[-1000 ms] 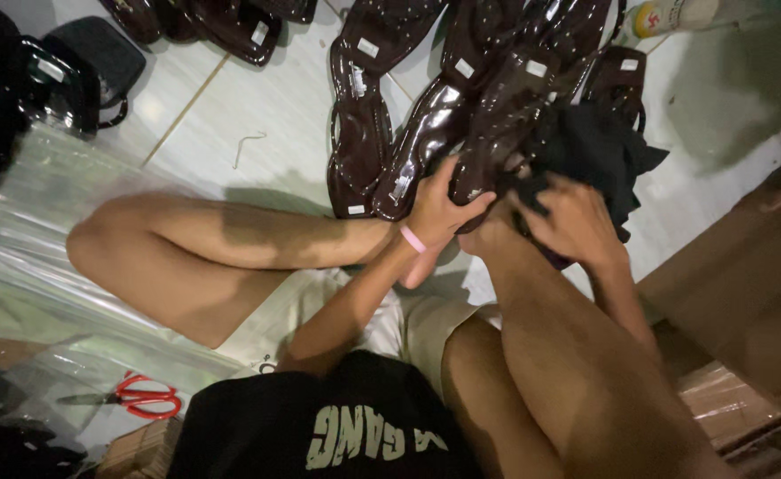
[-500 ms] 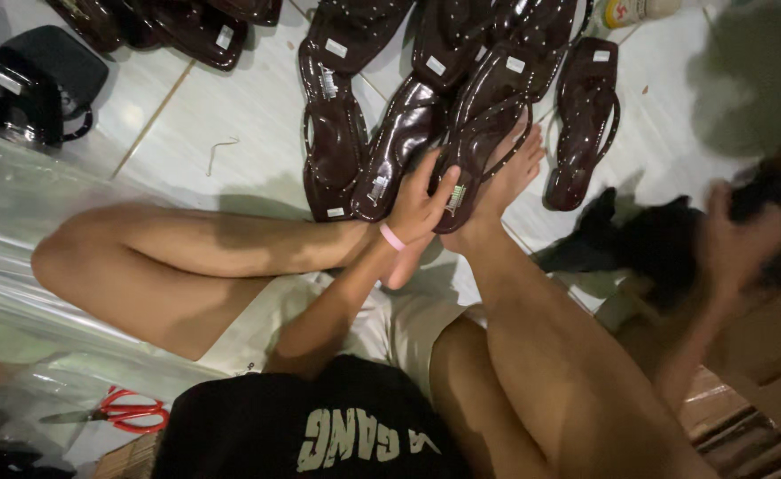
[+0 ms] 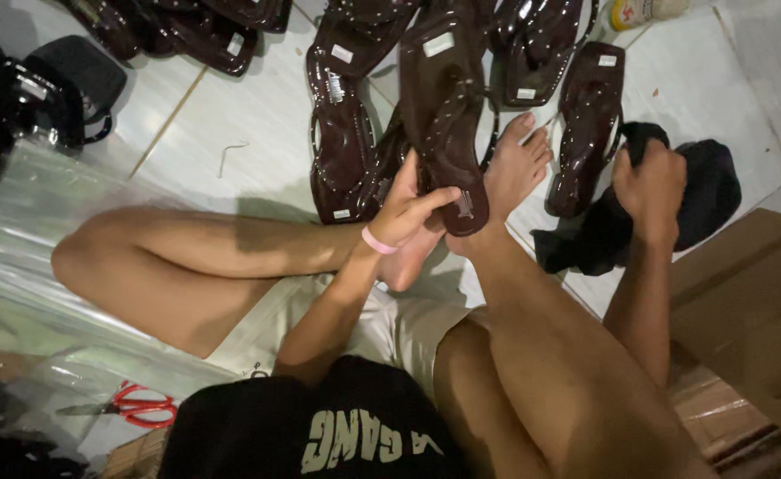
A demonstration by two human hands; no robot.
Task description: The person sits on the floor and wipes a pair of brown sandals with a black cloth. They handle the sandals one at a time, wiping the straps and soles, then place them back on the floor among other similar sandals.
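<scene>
The sandal point(image 3: 448, 133) in the left hand point(image 3: 406, 213) is glossy dark brown, perhaps maroon in this dim light. The cloth point(image 3: 608, 231) in the right hand point(image 3: 649, 182) is black. Scissors point(image 3: 133, 405) have red handles; the floor point(image 3: 231, 115) is pale tile.

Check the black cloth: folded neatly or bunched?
Bunched: the black cloth lies crumpled on the floor, one end gripped in the right hand.
</scene>
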